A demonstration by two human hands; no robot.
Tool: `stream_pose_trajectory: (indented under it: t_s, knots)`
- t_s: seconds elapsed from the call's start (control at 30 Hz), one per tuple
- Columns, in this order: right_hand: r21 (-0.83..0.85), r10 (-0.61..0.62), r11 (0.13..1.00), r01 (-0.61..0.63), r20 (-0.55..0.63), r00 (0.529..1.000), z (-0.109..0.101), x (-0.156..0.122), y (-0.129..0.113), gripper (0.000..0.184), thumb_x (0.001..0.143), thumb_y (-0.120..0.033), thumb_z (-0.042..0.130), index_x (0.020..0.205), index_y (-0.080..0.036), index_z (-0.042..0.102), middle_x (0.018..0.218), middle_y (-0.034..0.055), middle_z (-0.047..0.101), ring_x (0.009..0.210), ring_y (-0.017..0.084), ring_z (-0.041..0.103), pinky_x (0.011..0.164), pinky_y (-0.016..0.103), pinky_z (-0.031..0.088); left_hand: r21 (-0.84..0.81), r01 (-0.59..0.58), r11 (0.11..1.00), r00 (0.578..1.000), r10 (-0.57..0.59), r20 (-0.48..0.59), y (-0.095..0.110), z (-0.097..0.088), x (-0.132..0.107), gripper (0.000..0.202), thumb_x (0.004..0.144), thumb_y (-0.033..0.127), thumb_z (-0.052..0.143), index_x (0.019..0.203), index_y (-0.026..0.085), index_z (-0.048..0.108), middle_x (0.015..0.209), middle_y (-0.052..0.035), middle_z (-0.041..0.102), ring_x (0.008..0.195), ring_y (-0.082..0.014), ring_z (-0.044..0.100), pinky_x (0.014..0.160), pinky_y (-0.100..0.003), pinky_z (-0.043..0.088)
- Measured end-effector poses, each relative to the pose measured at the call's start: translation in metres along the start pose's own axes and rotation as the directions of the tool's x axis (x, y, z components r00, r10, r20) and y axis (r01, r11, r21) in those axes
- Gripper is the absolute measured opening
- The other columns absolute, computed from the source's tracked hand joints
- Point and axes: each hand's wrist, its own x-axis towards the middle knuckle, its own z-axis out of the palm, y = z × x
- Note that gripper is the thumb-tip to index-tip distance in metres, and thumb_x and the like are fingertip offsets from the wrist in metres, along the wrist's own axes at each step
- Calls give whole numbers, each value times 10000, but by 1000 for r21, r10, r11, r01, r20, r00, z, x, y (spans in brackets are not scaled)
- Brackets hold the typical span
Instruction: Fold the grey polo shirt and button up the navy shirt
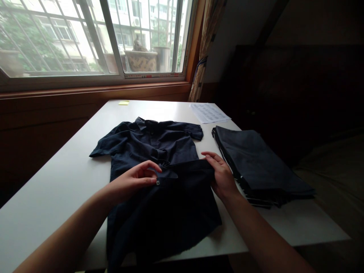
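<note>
A dark navy short-sleeved shirt [153,146] lies on the white table, its collar toward the window and its lower part toward me. My left hand [142,177] is curled at the front of the shirt, thumb beside a small pale button [157,182], with cloth pinched at its fingertips. The tips of the other fingers are partly hidden. On the right, my right hand [220,172] grips the shirt's side edge between thumb and fingers, lifting a fold of it. The fold stretches between both hands.
A stack of dark folded cloth [256,159] lies on the table [54,170] to the right. Printed paper sheets [209,113] and a yellow sticky note [123,102] are near the far edge. Beyond stand a barred window [119,38] and a tied curtain [203,57].
</note>
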Motion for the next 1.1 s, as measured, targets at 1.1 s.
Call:
stream_pose_trajectory:
  t_s: [1.1]
  knots:
    - [122,0,993,6,-52,999,-4,2,-4,330,750,-364,793,1030,-228,686,706,-17,706,564,114,645,467,162,488,-223,-249,943,967,230,-106,4,1,-5,260,719,142,771,962,178,689,845,-2,604,759,-86,558,691,-145,459]
